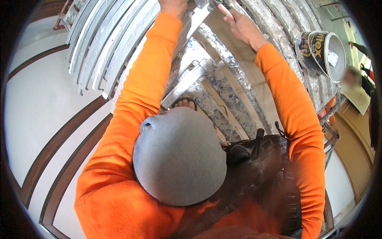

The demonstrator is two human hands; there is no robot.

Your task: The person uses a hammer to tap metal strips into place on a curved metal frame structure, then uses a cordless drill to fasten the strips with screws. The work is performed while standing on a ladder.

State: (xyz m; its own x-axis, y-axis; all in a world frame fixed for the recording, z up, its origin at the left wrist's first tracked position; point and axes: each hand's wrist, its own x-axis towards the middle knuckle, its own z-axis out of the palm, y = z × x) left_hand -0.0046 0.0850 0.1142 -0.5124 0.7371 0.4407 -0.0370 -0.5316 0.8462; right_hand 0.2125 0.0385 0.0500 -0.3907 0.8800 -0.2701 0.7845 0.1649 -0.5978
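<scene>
At the top edge, my left hand [173, 5] is beside a bright silver metal strip [195, 20]. Its fingers are cut off by the picture's edge, so their grip does not show. My right hand [246, 28], closed, holds a tool with a red-and-white handle [225, 11]. The tool's dark head meets the far end of the strip, and its exact kind is unclear. Left of my left arm, several long grey metal channels [115, 40] lie side by side. Below my hands are a shorter silver channel [185, 83] and paint-spattered planks [223, 87].
A dark-and-white paint bucket [314, 49] with a wire handle sits at the right on slats. My bent knee in grey cloth [179, 155] and sandalled foot [185, 104] are in the middle. A black bag [270, 159] hangs by my right arm. Another person [354, 79] is far right.
</scene>
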